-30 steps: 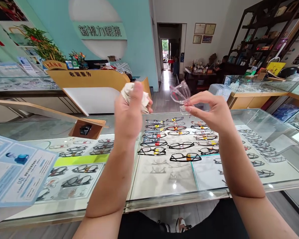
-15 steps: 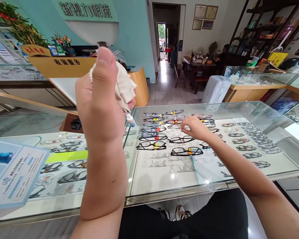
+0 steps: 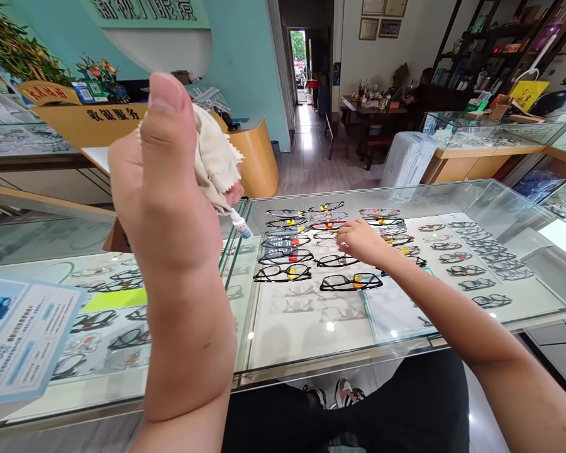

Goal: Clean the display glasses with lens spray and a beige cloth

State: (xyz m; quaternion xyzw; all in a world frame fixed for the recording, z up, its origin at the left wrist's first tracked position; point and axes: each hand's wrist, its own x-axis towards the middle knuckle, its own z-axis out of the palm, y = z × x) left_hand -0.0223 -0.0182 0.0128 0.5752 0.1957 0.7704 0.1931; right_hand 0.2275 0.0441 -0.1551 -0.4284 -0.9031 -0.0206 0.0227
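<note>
My left hand (image 3: 170,201), large in the foreground with its thumb up, is closed on a cream cloth (image 3: 217,154) with a zigzag edge. Its fingers are mostly hidden behind the thumb and palm. Just beyond the cloth a small white bottle (image 3: 241,224) leans on the glass counter. My right hand (image 3: 361,242) is low over rows of glasses, fingers curled down. Whether it grips a frame is hidden. Close by are black-framed glasses (image 3: 338,259), red-framed glasses (image 3: 329,225) and, nearer me, black glasses with a yellow tag (image 3: 351,282).
The glass display counter (image 3: 292,360) spans the front, with more glasses (image 3: 495,251) inside at right. A blue-and-white card (image 3: 26,333) stands at left. Beyond are a wrapped suitcase (image 3: 408,165), a wooden cash desk (image 3: 259,157) and a person (image 3: 422,91) at a table.
The view has tipped slightly down and shifted. My left hand, still holding the cloth, has moved left. My right hand stays over the glasses, a little further left in view.
</note>
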